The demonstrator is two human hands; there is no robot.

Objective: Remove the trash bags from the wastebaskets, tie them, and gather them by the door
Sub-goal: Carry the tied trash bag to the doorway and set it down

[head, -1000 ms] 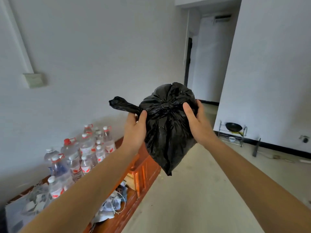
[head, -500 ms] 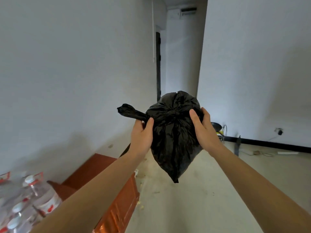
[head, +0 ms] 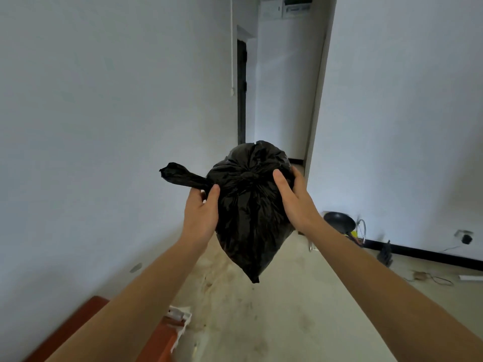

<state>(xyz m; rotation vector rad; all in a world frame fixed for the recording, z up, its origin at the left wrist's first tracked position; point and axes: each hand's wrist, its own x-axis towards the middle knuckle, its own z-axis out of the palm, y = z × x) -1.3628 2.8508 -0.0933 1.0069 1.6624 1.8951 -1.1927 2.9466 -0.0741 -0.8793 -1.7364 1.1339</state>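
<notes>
Trash bag: black, knotted, held in air at frame centre, above floor, between both grips. Lower left: red-brown cabinet against wall. Left of centre: bag's twisted tail juts toward upper left. Left hand grip clenched round tail's base, thumb on bag's left side. Knot at top front, between thumbs. Right hand grip clasps bag's right side, thumb in front, fingers behind. Pointed bottom hangs below both hands. Right: dark pan low by wall.

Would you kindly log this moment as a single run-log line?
trash bag: knotted, held off floor | left hand: grips bag side | right hand: grips opposite side
</notes>
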